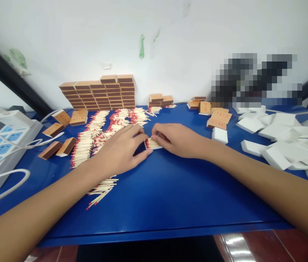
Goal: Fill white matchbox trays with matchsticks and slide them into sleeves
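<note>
A small white matchbox tray (157, 147) filled with red-tipped matches lies on the blue table between my hands. My left hand (125, 147) holds its left end, thumb along the front side and fingers curled over the back. At the right end, my right hand (174, 140) is closed, with thumb and fingertips bent onto the tray and its matches; the exact grip is partly hidden. Long rows of loose matches (84, 147) lie beside and behind my left hand, and a smaller heap of matches (103, 189) shows below my left wrist.
Filled-looking brown matchboxes (96, 96) are stacked against the wall. More boxes (79, 117) lie at left, and orange matchbox sleeves (219, 118) at right. White empty trays (282, 136) are heaped far right. A power strip (3, 145) with white cables borders the left side.
</note>
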`<state>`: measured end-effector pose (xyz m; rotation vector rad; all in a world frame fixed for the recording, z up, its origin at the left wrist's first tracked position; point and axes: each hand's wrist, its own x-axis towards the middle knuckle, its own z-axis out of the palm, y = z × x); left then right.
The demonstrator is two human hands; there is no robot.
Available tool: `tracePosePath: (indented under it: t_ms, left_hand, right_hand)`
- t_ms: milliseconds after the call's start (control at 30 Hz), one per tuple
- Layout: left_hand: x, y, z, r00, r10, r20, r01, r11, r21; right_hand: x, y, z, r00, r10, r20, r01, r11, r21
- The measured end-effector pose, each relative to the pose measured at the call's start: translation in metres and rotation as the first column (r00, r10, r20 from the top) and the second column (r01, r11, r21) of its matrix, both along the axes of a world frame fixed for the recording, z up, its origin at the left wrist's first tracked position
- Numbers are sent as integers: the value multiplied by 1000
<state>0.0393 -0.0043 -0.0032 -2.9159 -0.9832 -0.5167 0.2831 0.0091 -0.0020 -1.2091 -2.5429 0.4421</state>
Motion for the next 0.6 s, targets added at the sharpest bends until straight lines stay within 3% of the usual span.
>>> tracePosePath:
  t_ms: [600]
  left_hand:
    - [0,1,1,1000,5,-4,-6,999,-46]
  right_hand:
    - [1,0,-1,1000,9,-10,-9,1000,1]
